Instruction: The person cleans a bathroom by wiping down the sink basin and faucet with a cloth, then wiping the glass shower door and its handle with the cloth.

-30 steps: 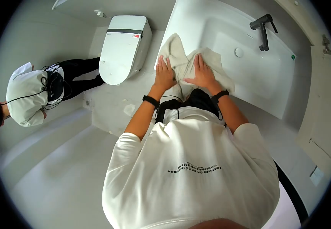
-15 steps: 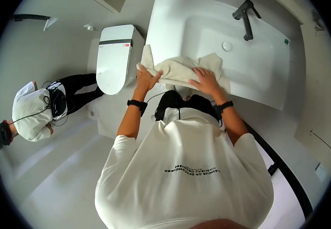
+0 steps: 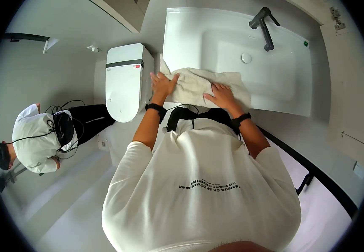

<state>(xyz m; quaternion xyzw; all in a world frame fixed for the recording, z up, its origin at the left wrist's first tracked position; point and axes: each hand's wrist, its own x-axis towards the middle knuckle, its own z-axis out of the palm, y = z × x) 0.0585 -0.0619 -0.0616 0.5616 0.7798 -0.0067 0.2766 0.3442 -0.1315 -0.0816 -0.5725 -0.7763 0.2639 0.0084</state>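
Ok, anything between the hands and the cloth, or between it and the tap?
Nothing visible. Left hand and right hand both rest on the cloth, along the sink's near edge; no object stands in the basin toward the tap.

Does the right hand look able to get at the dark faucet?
Probably yes, with a stretch: the right hand lies on the cloth, and just the open basin separates it from the faucet.

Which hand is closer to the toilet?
The left hand, at the end of the cloth by the toilet. The right hand is farther away, nearer the round drain.
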